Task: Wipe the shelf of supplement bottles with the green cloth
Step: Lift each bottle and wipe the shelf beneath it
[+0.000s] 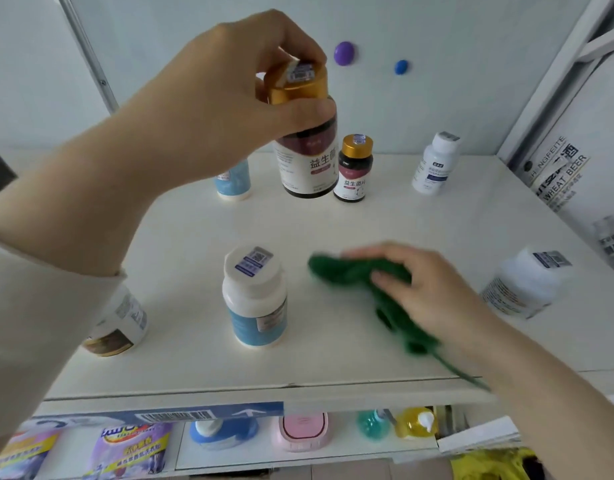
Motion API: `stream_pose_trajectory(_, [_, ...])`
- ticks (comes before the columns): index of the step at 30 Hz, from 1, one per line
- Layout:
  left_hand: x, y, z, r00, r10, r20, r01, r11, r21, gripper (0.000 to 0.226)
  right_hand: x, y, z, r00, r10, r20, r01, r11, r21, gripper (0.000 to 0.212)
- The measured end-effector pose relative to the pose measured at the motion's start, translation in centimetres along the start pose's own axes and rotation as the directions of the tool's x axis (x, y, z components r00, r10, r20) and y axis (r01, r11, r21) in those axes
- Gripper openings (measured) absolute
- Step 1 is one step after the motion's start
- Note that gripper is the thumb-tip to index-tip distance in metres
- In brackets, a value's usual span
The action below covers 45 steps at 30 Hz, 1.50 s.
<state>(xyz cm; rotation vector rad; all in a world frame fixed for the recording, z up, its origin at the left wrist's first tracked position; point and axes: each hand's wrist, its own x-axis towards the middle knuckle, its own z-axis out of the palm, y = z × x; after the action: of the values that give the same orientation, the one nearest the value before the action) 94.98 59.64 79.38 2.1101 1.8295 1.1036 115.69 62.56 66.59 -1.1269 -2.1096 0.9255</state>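
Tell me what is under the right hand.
The green cloth lies under the right hand, pressed on the white shelf. The cloth's middle and the shelf below it are covered.

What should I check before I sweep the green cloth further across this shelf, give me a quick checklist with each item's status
1. Lifted gold-capped bottle held off the shelf by the left hand: ok.
2. Green cloth under the right hand, flat on the shelf: ok.
3. Path towards the blue-label bottle: not ok, it stands close beside the cloth.
4. Small gold-capped bottle upright at the back: ok.
5. Shelf already clean: cannot tell.
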Motion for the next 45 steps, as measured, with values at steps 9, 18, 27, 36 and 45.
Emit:
stream_pose_trajectory(9, [-0.6,-0.1,-0.3,0.999,0.024,-0.027,-0.021,0.996,0.085,0.042,6.0,1.3,2.0,0.992,-0.040,0.121,0.070,0.962,-0.262,0.040])
stream_pose_trajectory(18, [-2.0,2.8,2.2,0.998,0.042,0.047,-0.043,0.999,0.024,0.039,-5.8,-0.3,-0.6,0.877,-0.116,0.467,0.175,0.981,-0.084,0.052])
stream_pose_trajectory(27, [-5.5,6.0,8.0,0.993,-0.076,0.087,0.080,0.996,-0.045,0.037,-11.4,1.7,-6.3,0.939,-0.096,0.329,0.048,0.987,0.153,0.048])
stream_pose_trajectory(36, [-7.4,6.4,13.3,0.963,-0.232,0.136,0.233,0.972,0.005,0.039,-14.3,3.6,-10.6,0.989,-0.044,0.142,0.008,0.970,0.243,0.047])
stream_pose_trajectory(45, [-7.5,10.2,15.4,0.992,0.005,-0.123,-0.003,1.000,0.010,0.076,-11.0,8.2,-17.8,0.882,0.265,-0.390,-0.136,0.935,0.328,0.039])
